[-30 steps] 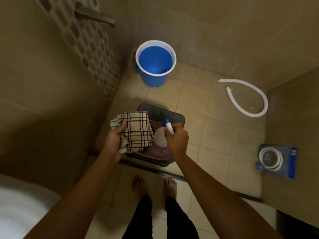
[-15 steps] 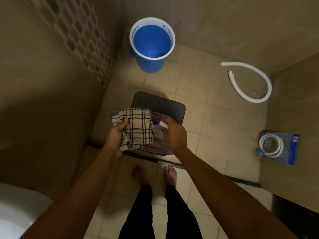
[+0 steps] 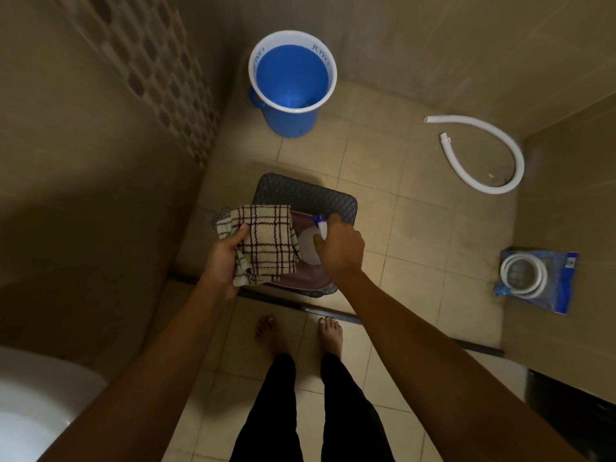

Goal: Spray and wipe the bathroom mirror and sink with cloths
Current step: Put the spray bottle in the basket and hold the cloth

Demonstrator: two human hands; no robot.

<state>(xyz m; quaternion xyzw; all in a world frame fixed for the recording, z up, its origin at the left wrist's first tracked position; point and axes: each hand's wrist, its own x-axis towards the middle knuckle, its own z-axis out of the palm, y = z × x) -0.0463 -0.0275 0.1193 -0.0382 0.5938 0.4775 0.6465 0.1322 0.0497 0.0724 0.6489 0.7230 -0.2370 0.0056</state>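
My left hand (image 3: 224,258) grips a beige cloth with a dark check pattern (image 3: 265,243), held crumpled above the floor. My right hand (image 3: 341,250) is closed around a white spray bottle (image 3: 308,246) with a blue-and-white nozzle (image 3: 320,223); the bottle is over a maroon basin (image 3: 300,281) that sits on a dark plastic stool (image 3: 306,193). The white sink rim (image 3: 36,405) shows at the bottom left corner. The mirror is out of view.
A blue bucket with a white rim (image 3: 292,85) stands on the tiled floor by the far wall. A curved white hose (image 3: 483,155) lies at the right, and a bagged coiled hose (image 3: 533,278) further right. A floor drain (image 3: 221,216) sits left of the stool. My bare feet (image 3: 300,331) stand behind a dark threshold strip.
The view has tilted down slightly, so the bucket sits higher in frame. My right hand with the spray bottle has shifted a little over the basin; the left hand keeps the cloth.
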